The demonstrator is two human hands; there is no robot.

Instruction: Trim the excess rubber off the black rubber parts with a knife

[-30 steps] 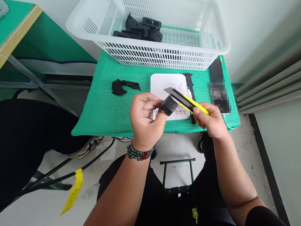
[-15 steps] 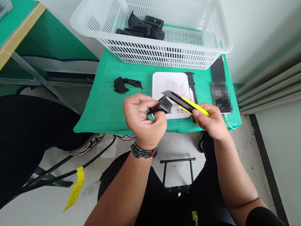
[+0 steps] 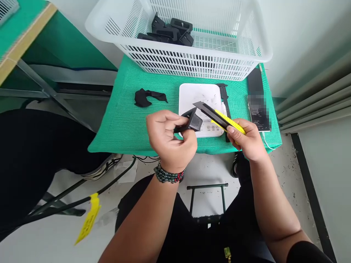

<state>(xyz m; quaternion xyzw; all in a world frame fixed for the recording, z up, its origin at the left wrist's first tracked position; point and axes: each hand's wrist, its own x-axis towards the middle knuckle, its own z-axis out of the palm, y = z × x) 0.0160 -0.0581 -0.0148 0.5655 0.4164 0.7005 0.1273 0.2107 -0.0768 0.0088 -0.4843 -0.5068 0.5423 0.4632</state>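
The black plastic part (image 3: 195, 122) is small, with a boxy, round-cornered end turned to the right and a thin, angled edge rising behind it. It is pinched, tilted, between fingers and thumb of the left hand (image 3: 172, 138). The yellow-and-black utility knife (image 3: 224, 117) is in the right hand (image 3: 246, 141), its metal blade bared and pointing up and left. Its tip is close to the part's upper edge; whether they touch cannot be told.

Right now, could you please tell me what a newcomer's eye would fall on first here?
Probably the yellow utility knife in the right hand, its blade out near the black part in the left hand. Next, perhaps the large white basket behind them, holding black pieces, on the green tablecloth.
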